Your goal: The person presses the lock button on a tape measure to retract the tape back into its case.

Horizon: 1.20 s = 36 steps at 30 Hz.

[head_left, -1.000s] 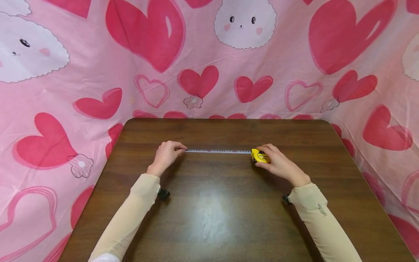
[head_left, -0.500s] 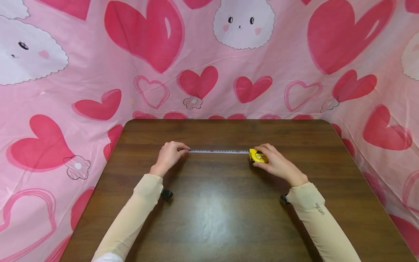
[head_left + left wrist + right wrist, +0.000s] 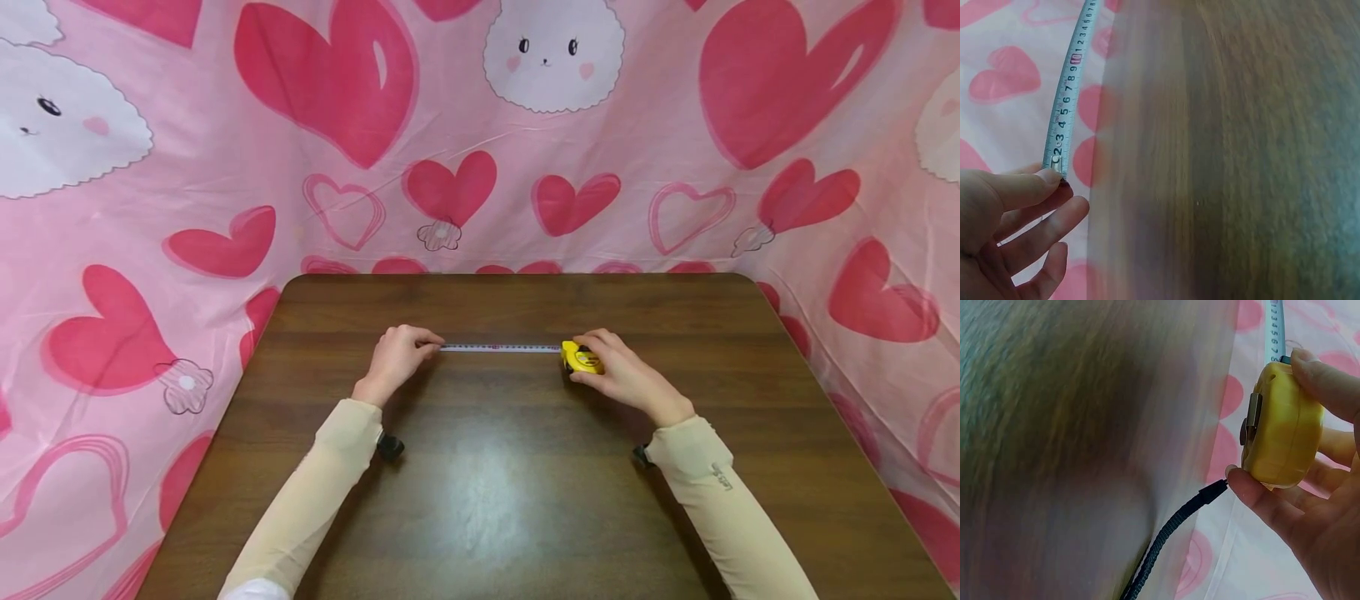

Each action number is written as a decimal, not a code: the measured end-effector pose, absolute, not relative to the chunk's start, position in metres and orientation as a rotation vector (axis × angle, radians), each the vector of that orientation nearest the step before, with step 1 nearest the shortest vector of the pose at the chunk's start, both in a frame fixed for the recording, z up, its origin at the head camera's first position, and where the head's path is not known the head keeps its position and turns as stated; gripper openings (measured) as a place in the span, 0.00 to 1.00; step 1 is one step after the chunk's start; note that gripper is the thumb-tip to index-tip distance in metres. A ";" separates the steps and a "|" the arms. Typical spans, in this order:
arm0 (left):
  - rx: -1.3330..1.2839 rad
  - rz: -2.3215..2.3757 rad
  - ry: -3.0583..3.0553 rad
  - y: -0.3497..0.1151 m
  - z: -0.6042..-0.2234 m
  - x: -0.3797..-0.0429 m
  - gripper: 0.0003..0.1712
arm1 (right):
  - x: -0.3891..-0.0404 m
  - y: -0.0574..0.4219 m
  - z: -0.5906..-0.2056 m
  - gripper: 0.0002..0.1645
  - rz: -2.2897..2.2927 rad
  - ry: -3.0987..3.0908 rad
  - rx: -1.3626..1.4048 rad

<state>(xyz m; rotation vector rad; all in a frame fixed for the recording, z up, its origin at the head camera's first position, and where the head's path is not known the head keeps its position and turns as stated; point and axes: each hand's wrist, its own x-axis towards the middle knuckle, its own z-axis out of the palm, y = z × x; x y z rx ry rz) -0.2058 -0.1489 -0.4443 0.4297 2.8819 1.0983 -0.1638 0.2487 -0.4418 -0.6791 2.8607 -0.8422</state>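
Between the two hands stretches the pale printed blade [image 3: 498, 348] of a yellow tape measure [image 3: 579, 358]. My left hand [image 3: 396, 358] pinches the blade's end between thumb and forefinger; in the left wrist view the other fingers [image 3: 1054, 231] are loosely bent beside it. The tape measure's case [image 3: 1288, 431] sits in my right hand [image 3: 630, 375], gripped between thumb and fingers. A metal clip shows on the case's side, and a black wrist strap [image 3: 1175, 522] hangs from it. The blade runs straight, above the table.
The brown wooden table [image 3: 480, 467] lies under both hands, its far edge beyond them. Pink cloth [image 3: 517, 142] printed with hearts hangs around the back and sides. A small black device is strapped to each wrist.
Both hands have moved toward each other, the left to the right and the right to the left. The stretch of blade showing between them has become shorter.
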 end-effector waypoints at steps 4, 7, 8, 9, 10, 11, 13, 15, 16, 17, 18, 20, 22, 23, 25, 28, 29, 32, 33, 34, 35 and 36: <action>0.439 1.096 2.879 -0.144 -0.444 -0.205 0.09 | -0.164 0.246 -0.442 0.41 -0.836 2.864 -0.681; 0.446 1.095 2.879 -0.142 -0.443 -0.204 0.09 | -0.165 0.244 -0.442 0.41 -0.828 2.864 -0.679; 0.447 1.097 2.877 -0.141 -0.442 -0.204 0.09 | -0.165 0.243 -0.442 0.41 -0.824 2.865 -0.679; 0.448 1.098 2.877 -0.141 -0.442 -0.204 0.09 | -0.165 0.243 -0.442 0.41 -0.822 2.866 -0.678; 0.448 1.099 2.876 -0.140 -0.442 -0.204 0.09 | -0.165 0.242 -0.442 0.41 -0.820 2.868 -0.678; 0.449 1.099 2.876 -0.140 -0.442 -0.204 0.09 | -0.165 0.242 -0.441 0.41 -0.819 2.870 -0.679; 0.448 1.099 2.877 -0.139 -0.443 -0.204 0.09 | -0.164 0.241 -0.441 0.41 -0.818 2.872 -0.682; 0.448 1.096 2.879 -0.138 -0.443 -0.205 0.09 | -0.164 0.240 -0.440 0.41 -0.821 2.871 -0.684; 0.448 1.096 2.878 -0.138 -0.443 -0.205 0.09 | -0.164 0.239 -0.440 0.41 -0.822 2.870 -0.685; 0.449 1.096 2.876 -0.137 -0.443 -0.205 0.09 | -0.164 0.239 -0.440 0.41 -0.823 2.870 -0.686; 0.445 1.100 2.872 -0.136 -0.443 -0.205 0.09 | -0.164 0.238 -0.441 0.40 -0.824 2.870 -0.688; 0.444 1.109 2.861 -0.135 -0.443 -0.205 0.10 | -0.164 0.237 -0.441 0.40 -0.828 2.874 -0.696; 0.445 1.118 2.853 -0.134 -0.444 -0.205 0.10 | -0.165 0.235 -0.441 0.40 -0.832 2.879 -0.710; 0.445 1.122 2.851 -0.134 -0.444 -0.205 0.10 | -0.165 0.235 -0.442 0.40 -0.836 2.882 -0.719; 0.448 1.123 2.849 -0.132 -0.444 -0.205 0.10 | -0.166 0.233 -0.443 0.39 -0.839 2.887 -0.735; 0.452 1.110 2.856 -0.129 -0.445 -0.206 0.10 | -0.166 0.230 -0.444 0.39 -0.845 2.889 -0.750; 0.456 1.102 2.861 -0.128 -0.446 -0.206 0.10 | -0.166 0.230 -0.444 0.39 -0.842 2.891 -0.755; 0.462 1.084 2.877 -0.125 -0.446 -0.206 0.09 | -0.165 0.228 -0.445 0.38 -0.832 2.894 -0.767; 0.465 1.079 2.883 -0.124 -0.446 -0.206 0.09 | -0.166 0.228 -0.445 0.39 -0.832 2.894 -0.766; 0.466 1.077 2.887 -0.123 -0.446 -0.206 0.09 | -0.166 0.227 -0.445 0.39 -0.827 2.897 -0.772; 0.469 1.077 2.889 -0.122 -0.446 -0.206 0.09 | -0.166 0.227 -0.445 0.38 -0.821 2.900 -0.778; 0.469 1.079 2.887 -0.121 -0.446 -0.206 0.09 | -0.166 0.227 -0.445 0.38 -0.819 2.901 -0.782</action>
